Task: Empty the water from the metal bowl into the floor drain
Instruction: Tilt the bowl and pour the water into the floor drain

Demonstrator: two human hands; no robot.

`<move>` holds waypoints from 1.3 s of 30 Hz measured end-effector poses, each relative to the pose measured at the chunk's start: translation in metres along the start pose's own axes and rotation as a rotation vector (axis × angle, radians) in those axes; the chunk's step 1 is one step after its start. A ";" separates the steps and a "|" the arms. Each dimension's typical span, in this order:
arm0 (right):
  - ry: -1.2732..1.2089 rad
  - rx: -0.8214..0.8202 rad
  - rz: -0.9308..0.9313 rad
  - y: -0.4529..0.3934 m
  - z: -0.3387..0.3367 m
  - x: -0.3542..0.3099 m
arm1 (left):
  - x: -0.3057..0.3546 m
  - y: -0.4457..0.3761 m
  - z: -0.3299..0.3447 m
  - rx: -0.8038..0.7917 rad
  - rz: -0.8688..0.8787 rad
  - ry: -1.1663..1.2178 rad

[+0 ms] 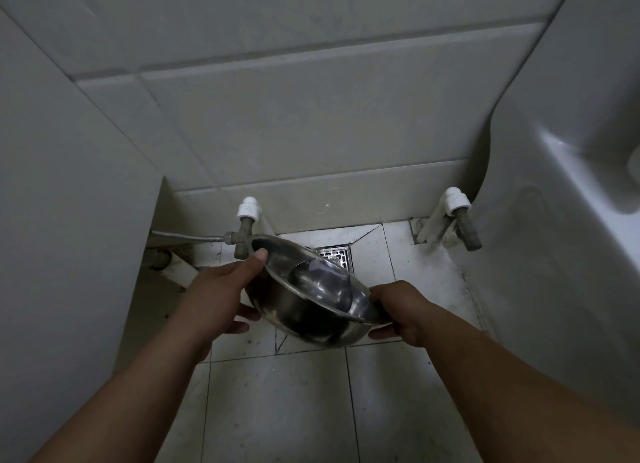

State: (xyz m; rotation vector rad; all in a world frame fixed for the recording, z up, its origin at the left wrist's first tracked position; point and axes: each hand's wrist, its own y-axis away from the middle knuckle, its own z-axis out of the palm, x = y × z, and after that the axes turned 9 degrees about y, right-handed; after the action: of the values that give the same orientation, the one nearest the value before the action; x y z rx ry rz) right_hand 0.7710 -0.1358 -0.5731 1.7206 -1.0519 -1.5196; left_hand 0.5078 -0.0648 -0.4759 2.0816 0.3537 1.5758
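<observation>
I hold a shiny metal bowl in both hands above the tiled floor. It is tilted away from me, its far rim dipping toward the square metal floor drain, which the bowl partly covers. My left hand grips the left rim, thumb on top and fingers underneath. My right hand grips the near right rim the same way. I cannot make out water in the bowl or pouring from it.
A valve with a white cap and a thin hose stands just left of the bowl. Another capped pipe sits at the right. A white ceramic fixture fills the right side, a white panel the left, a tiled wall behind.
</observation>
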 end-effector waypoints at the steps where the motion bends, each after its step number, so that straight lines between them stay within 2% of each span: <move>1: -0.002 -0.001 0.001 0.000 0.000 0.000 | 0.000 -0.001 0.000 0.007 0.001 -0.002; 17: -0.125 -0.024 0.010 -0.011 -0.003 0.002 | 0.021 -0.005 0.002 0.006 0.029 -0.099; 27: -0.156 -0.073 -0.026 -0.009 0.000 -0.001 | 0.050 -0.008 0.000 -0.023 -0.042 -0.214; 39: -0.249 -0.132 -0.060 -0.015 0.000 0.004 | 0.061 -0.015 -0.005 -0.045 -0.069 -0.240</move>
State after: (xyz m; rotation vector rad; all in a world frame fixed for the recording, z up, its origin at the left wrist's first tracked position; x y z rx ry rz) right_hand 0.7732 -0.1321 -0.5879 1.5135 -1.0024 -1.8352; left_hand 0.5226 -0.0212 -0.4327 2.1701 0.2974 1.2655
